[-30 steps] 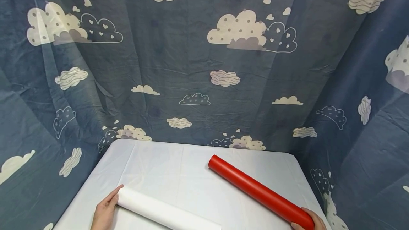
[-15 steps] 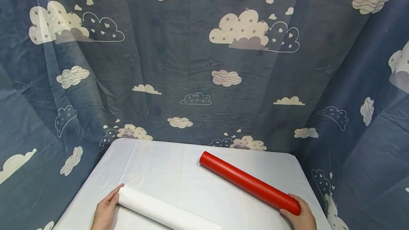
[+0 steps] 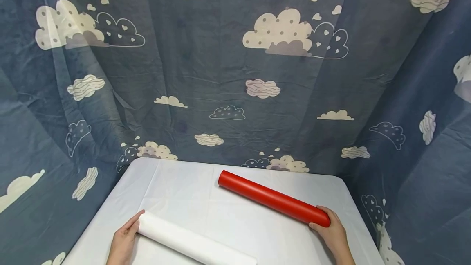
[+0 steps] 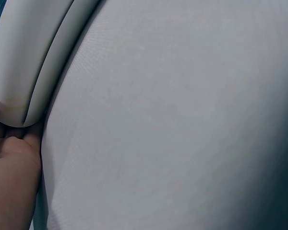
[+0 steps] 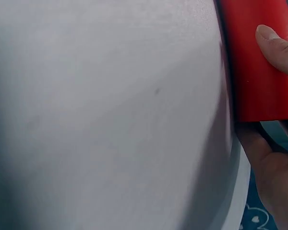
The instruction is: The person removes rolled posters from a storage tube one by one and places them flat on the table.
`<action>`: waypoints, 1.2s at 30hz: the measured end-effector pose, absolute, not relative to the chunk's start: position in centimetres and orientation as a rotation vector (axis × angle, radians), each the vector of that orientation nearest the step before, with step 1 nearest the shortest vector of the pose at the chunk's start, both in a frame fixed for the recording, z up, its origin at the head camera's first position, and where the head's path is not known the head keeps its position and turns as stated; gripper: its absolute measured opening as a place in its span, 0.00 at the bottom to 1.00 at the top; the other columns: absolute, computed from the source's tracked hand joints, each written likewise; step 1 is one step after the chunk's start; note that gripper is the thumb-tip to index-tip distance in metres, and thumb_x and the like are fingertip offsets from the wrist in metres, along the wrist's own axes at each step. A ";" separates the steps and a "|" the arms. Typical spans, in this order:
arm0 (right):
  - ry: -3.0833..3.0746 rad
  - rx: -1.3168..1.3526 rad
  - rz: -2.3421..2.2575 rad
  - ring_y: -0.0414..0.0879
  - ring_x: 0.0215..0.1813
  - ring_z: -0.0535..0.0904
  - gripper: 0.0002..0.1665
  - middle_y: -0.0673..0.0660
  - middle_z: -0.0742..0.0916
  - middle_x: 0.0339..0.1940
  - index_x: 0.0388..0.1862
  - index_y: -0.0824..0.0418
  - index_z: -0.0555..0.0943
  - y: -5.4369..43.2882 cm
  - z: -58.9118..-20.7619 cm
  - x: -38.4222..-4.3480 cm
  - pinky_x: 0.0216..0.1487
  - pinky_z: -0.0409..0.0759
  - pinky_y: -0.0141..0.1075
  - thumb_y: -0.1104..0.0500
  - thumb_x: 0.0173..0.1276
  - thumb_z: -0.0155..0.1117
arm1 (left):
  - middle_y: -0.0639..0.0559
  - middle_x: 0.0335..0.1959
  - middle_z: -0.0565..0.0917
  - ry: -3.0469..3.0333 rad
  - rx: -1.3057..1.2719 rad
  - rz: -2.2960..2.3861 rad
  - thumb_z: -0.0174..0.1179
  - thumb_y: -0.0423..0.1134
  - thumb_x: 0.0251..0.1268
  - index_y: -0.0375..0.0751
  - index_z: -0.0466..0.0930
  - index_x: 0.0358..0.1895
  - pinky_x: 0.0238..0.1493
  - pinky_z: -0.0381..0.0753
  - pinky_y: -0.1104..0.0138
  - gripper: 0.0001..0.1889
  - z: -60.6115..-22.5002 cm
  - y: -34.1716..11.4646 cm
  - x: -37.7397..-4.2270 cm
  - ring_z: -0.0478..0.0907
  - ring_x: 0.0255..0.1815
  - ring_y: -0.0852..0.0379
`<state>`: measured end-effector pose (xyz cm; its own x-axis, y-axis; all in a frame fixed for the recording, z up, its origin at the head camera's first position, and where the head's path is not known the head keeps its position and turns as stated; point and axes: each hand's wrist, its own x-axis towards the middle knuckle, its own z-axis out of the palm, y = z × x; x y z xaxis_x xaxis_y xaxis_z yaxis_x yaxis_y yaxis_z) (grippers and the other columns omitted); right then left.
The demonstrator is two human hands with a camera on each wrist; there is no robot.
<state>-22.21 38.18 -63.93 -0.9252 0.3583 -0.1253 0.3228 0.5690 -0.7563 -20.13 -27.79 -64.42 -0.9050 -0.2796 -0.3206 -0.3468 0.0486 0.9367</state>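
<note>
A white roll (image 3: pixel 191 240), like a rolled sheet, lies slantwise at the front left and runs out of the bottom of the head view. My left hand (image 3: pixel 123 240) grips its upper left end, thumb on the near side. A lengthwise seam shows on this white roll (image 4: pixel 29 57) in the left wrist view. Farther back, a smooth red roll (image 3: pixel 268 195) slants across the right half. My right hand (image 3: pixel 333 232) holds its right end, with the thumb (image 5: pixel 278 50) lying along the red surface and other fingers partly hidden behind the end.
Both rolls are over a table with a white cover (image 3: pixel 176 191). Dark blue curtains (image 3: pixel 191 64) with cloud prints hang behind the table and along both sides.
My right hand has moved left and away from me, carrying the red roll with it toward the back middle. My left hand and the white roll have stayed nearly still.
</note>
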 end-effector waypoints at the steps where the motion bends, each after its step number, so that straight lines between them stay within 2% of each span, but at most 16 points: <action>1: -2.748 -0.584 1.314 0.72 0.72 0.63 0.53 0.72 0.66 0.80 0.81 0.58 0.65 38.2 -64.0 -22.5 0.72 0.69 0.74 0.53 0.62 0.82 | 0.55 0.83 0.65 2.236 -0.671 2.023 0.50 0.52 0.87 0.46 0.64 0.83 0.86 0.58 0.59 0.29 -64.4 -27.8 -20.1 0.52 0.89 0.51; 4: -2.747 -0.545 1.328 0.70 0.74 0.64 0.52 0.71 0.67 0.81 0.81 0.58 0.65 38.0 -64.0 -23.3 0.72 0.69 0.73 0.53 0.62 0.82 | 0.52 0.84 0.63 2.242 -0.681 2.011 0.50 0.53 0.87 0.48 0.65 0.82 0.85 0.58 0.59 0.29 -64.4 -27.9 -20.1 0.52 0.89 0.50; 10: -2.740 -0.476 1.335 0.70 0.74 0.65 0.51 0.70 0.68 0.80 0.81 0.57 0.66 37.2 -64.3 -25.2 0.72 0.70 0.72 0.53 0.63 0.82 | 0.53 0.84 0.63 2.246 -0.672 2.012 0.50 0.54 0.86 0.48 0.64 0.83 0.86 0.57 0.59 0.30 -64.2 -28.0 -20.1 0.52 0.89 0.51; 16: -2.743 -0.421 1.342 0.70 0.74 0.64 0.49 0.69 0.69 0.79 0.80 0.56 0.66 36.3 -64.3 -27.1 0.71 0.73 0.71 0.54 0.64 0.80 | 0.54 0.84 0.63 2.233 -0.662 2.038 0.50 0.48 0.87 0.47 0.64 0.82 0.85 0.58 0.61 0.28 -64.2 -28.1 -20.2 0.51 0.89 0.50; 24: -2.756 -0.422 1.375 0.70 0.75 0.63 0.50 0.69 0.68 0.80 0.81 0.54 0.66 35.2 -64.4 -29.6 0.71 0.74 0.70 0.54 0.65 0.80 | 0.56 0.83 0.65 2.255 -0.663 2.023 0.49 0.45 0.88 0.46 0.64 0.82 0.80 0.64 0.73 0.26 -64.6 -28.1 -20.3 0.54 0.88 0.52; 27: -2.760 -0.407 1.380 0.71 0.76 0.64 0.49 0.69 0.68 0.80 0.81 0.54 0.66 34.7 -64.3 -30.7 0.72 0.72 0.71 0.55 0.65 0.80 | 0.53 0.84 0.63 2.255 -0.654 2.025 0.49 0.45 0.88 0.46 0.65 0.82 0.79 0.64 0.73 0.26 -64.7 -28.0 -20.3 0.53 0.88 0.51; 31: -2.771 -0.385 1.389 0.70 0.76 0.64 0.48 0.68 0.68 0.81 0.80 0.54 0.68 34.1 -64.3 -32.2 0.73 0.70 0.71 0.56 0.64 0.81 | 0.49 0.85 0.61 2.236 -0.635 2.035 0.48 0.45 0.88 0.44 0.64 0.82 0.82 0.62 0.68 0.27 -64.6 -28.0 -20.4 0.51 0.89 0.50; 36: -2.783 -0.380 1.404 0.70 0.76 0.64 0.48 0.68 0.68 0.81 0.80 0.52 0.68 33.2 -64.4 -33.8 0.74 0.70 0.72 0.59 0.63 0.81 | 0.49 0.85 0.60 2.227 -0.639 2.031 0.47 0.44 0.89 0.44 0.63 0.83 0.84 0.60 0.65 0.27 -64.5 -28.1 -20.3 0.50 0.89 0.51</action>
<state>-33.77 33.16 -64.37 -0.9707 0.2152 -0.1068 0.2138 0.5710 -0.7926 -20.30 -28.10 -64.54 -0.9123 -0.2592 -0.3171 -0.3396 0.0461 0.9394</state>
